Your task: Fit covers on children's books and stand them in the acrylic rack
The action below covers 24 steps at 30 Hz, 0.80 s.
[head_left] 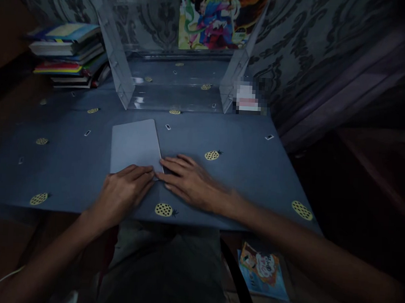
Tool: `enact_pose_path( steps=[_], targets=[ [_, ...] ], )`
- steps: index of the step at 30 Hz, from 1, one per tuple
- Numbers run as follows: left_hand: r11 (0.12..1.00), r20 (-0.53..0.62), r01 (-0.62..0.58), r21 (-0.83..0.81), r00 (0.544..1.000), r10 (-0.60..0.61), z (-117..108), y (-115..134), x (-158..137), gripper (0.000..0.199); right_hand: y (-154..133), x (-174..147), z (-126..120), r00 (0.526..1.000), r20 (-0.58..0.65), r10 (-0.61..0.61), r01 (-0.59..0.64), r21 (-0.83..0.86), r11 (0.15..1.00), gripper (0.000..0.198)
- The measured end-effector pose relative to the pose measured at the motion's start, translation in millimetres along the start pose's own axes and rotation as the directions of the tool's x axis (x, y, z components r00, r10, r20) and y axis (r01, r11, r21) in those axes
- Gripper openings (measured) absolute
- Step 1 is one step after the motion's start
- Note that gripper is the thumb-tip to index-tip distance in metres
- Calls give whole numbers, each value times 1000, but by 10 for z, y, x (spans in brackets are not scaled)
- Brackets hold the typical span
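Observation:
A thin booklet [135,141] with a plain pale cover lies flat and slightly turned on the blue patterned tablecloth. My left hand [127,188] rests over its near edge, fingers drawn together and pinching at the lower right corner. Beside the right edge, my right hand [190,182] lies low with its fingers stretched out, the tips touching the booklet's edge near that same corner. The fingertips of both hands almost meet there. The part of the booklet beneath my left hand is hidden.
Behind the booklet stands a clear plastic rack [123,82] with a colourful picture book [216,23]. Books are stacked [70,54] at the back left. A blurred-out item [248,97] sits right of the rack. Below the table's front edge lies a bright booklet [262,270].

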<state>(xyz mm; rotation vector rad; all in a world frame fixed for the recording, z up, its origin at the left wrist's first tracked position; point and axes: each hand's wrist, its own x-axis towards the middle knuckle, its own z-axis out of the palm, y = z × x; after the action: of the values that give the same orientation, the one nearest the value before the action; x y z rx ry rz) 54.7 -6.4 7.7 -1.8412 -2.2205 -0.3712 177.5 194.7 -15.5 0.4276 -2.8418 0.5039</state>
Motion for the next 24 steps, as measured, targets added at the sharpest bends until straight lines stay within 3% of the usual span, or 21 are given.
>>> enact_pose_path(
  steps=[9,14,18,21,24],
  targets=[
    [992,-117,-61,-111,992,48,53,-51,-32,19,-120,-140,99,996,-51,-74,70,-70,995,32],
    [973,-93,-48,-224,995,27,59,-154,-115,25,-89,-170,110,987,-111,-117,107,-88,990,33],
    [984,23,69,-164,998,-66,108,-597,-73,35,-117,-165,108,986,-121,-116,103,-111,988,30],
    [975,106,211,-70,973,-203,180,-1085,54,51,-186,-141,139,983,-157,-99,73,-163,984,30],
    [960,158,273,-54,952,-262,253,-1444,176,60,-273,-125,179,976,-203,-81,30,-241,970,34]
  ],
)
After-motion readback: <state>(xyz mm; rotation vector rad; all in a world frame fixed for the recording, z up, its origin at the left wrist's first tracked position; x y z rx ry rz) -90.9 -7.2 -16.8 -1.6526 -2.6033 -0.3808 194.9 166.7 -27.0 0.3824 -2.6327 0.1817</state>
